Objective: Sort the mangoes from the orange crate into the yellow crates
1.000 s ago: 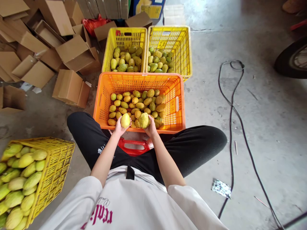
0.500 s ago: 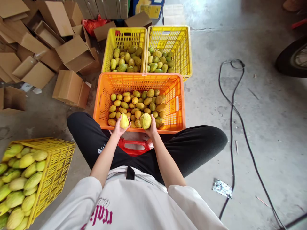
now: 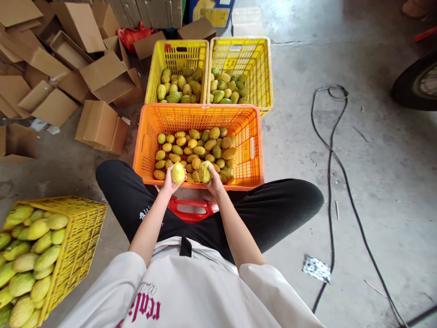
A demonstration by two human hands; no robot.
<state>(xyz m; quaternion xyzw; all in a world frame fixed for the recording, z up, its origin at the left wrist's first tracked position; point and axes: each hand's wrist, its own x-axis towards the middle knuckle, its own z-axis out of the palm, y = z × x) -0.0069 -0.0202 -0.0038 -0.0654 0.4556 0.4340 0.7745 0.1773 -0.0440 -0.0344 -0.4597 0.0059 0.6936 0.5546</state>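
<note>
My left hand (image 3: 169,182) is closed around a yellow-green, melon-like fruit (image 3: 178,173), its smooth side facing up. In my right hand (image 3: 215,182) is a second, ribbed fruit (image 3: 205,172), gripped from its right side. Both are held just over the near edge of a large orange crate (image 3: 199,110). Many yellow and greenish fruits (image 3: 199,150) of similar shape lie on the bottom of that crate. My fingertips are partly hidden behind the held fruits.
Behind the orange crate stand a yellow crate (image 3: 149,73) and another yellow crate (image 3: 269,73), both part-filled with fruit. A full yellow crate (image 3: 77,241) tilts at lower left. Cardboard boxes (image 3: 102,77) pile up at left. A black cable (image 3: 330,150) crosses the floor near a wheel (image 3: 418,84).
The fruit in my right hand has turned and shifted slightly left. The one in my left hand has rotated a little, with a small move to the right.
</note>
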